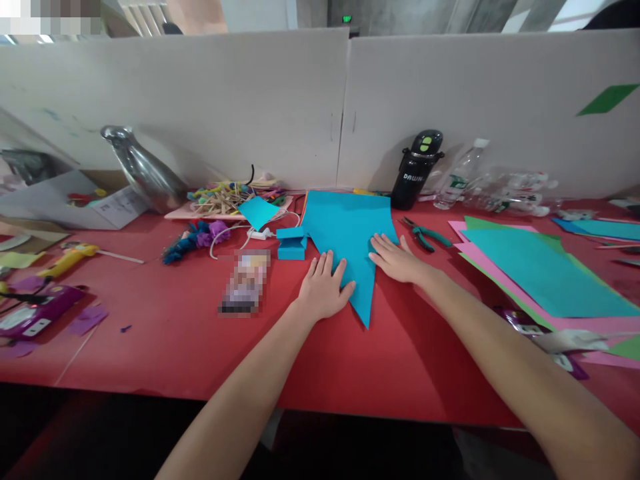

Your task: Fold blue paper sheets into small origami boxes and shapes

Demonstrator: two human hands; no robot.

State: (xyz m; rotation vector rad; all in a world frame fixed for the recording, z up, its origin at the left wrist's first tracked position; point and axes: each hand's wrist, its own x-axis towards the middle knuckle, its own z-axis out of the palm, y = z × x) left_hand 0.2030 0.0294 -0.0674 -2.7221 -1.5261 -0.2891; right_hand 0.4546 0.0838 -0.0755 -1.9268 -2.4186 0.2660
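Note:
A sheet of blue paper (345,227) lies on the red table, its lower part narrowing to a point toward me. My left hand (325,287) rests on the paper's left edge with its fingers spread. On the right edge my right hand (397,258) lies flat, fingers stretched out. Neither hand grips anything. Just left of the sheet stands a small folded blue paper box (291,244). A pair of pliers (425,235) with green handles lies to the right of the sheet.
A blurred phone-like rectangle (245,281) lies left of my hands. Stacked coloured paper (545,270) is at the right. Along the back stand a metal flask (145,170), a black bottle (415,173) and a clear plastic bottle (457,177). A yellow glue gun (67,261) lies far left.

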